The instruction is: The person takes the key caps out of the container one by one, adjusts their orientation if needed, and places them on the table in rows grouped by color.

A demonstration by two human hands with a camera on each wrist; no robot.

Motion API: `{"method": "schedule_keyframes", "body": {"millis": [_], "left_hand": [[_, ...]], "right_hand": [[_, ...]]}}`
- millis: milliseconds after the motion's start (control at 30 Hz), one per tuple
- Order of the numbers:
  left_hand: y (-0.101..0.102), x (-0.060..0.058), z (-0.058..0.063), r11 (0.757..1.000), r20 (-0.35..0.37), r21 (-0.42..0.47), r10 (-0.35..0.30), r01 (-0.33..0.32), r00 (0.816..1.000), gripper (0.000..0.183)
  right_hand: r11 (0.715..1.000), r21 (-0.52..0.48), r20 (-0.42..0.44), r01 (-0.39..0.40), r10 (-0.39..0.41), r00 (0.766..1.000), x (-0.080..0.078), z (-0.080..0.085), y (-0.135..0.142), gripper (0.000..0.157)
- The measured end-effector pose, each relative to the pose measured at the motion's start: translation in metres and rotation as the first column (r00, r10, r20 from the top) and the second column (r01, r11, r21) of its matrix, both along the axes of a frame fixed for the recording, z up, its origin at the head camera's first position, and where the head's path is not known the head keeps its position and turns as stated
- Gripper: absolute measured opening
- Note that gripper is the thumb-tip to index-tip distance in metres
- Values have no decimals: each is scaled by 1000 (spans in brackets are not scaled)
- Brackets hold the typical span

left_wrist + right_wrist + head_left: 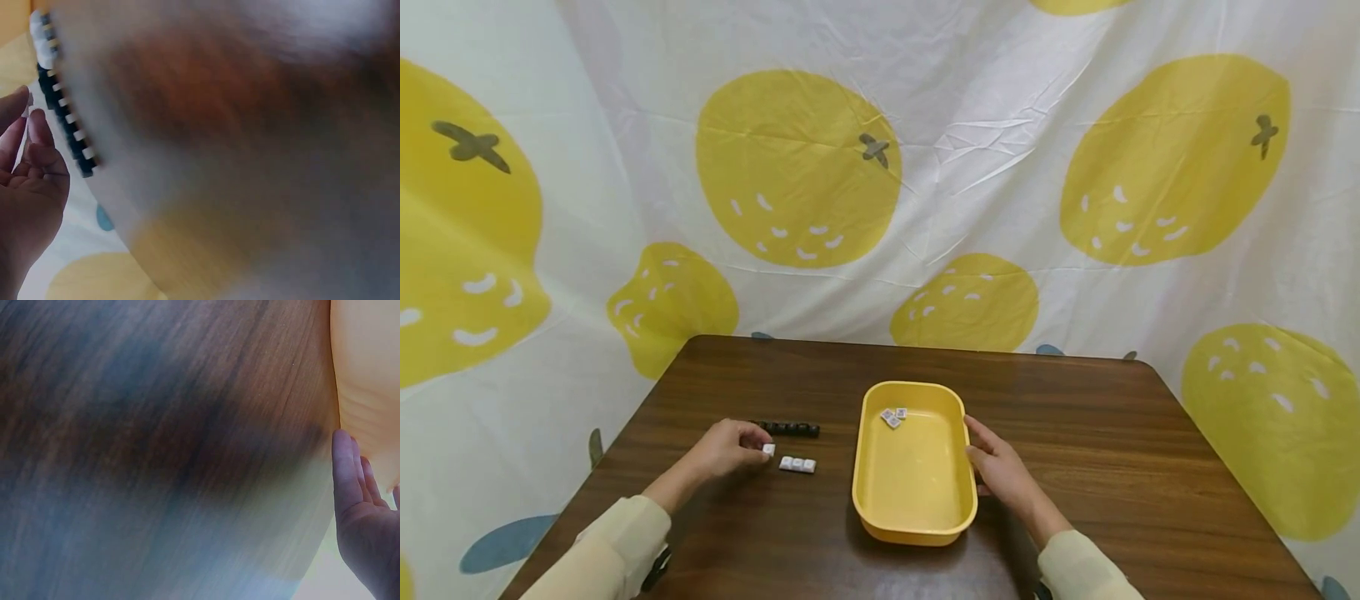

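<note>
In the head view, my left hand [730, 447] pinches a small white keycap [768, 449] between thumb and fingertips. Just right of it, three white keycaps [797, 464] form a short row on the table. Behind them runs a row of black keycaps [790, 428], partly covered by the left hand. A yellow tray [914, 531] stands to the right, with several small white keycaps [892, 418] lying in its far left part. My right hand [1004, 472] rests against the tray's right side, thumb near the rim. Its fingers [347, 469] look straight along the outer wall in the right wrist view.
Everything stands on a dark brown wooden table [1097, 433] with rounded far corners. A white cloth [970, 167] with a yellow fruit print hangs behind the table and at its sides. Both wrist views are largely taken up by the blurred tabletop.
</note>
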State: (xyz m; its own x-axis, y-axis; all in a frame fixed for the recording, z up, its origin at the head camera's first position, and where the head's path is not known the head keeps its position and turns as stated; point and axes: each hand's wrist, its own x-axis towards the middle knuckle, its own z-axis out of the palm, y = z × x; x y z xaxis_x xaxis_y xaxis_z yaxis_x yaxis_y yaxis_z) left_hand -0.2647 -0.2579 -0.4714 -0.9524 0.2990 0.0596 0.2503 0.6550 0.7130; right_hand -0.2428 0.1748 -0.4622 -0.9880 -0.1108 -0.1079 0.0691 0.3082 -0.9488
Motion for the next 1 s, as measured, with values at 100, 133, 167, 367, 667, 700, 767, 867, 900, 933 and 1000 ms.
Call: {"method": "schedule_keyframes", "body": {"millis": [100,133,167,367,667,700,767,867,900,933,1000], "left_hand": [[-1,0,-7,1000,6,-21,-10,10,1000,16],[-1,0,-9,1000,8,-25,-11,11,1000,16],[-1,0,-10,1000,10,-26,-11,11,1000,16],[3,0,-17,999,-2,-35,-38,38,999,14],[7,1,-16,997,-13,-47,-53,53,998,16],[7,1,-16,997,-10,-50,-53,52,999,17],[7,1,-17,997,-7,-55,-50,50,999,17],[8,2,-18,997,-10,-56,-47,47,999,17],[8,2,-18,997,-14,-55,-47,46,999,17],[8,2,-19,997,-17,-54,-47,46,999,17],[8,2,-19,998,-23,-53,-47,46,999,16]], "right_hand": [[1000,6,0,-5,5,1000,-1,-1,1,54],[1000,7,-1,-8,8,1000,-1,-1,1,54],[1000,8,1,-7,7,1000,-1,-1,1,54],[1000,5,5,-1,1,1000,0,-1,1,53],[1000,17,3,5,-5,1000,-3,-3,2,54],[1000,19,3,4,-4,1000,-4,-4,2,54],[1000,24,0,3,-3,1000,-5,-5,3,54],[1000,24,-4,0,1,1000,-5,-6,3,54],[1000,26,-4,-1,1,1000,-5,-6,3,54],[1000,28,-5,-1,1,1000,-4,-5,3,54],[1000,29,-7,-1,1,1000,-3,-4,2,54]]}}
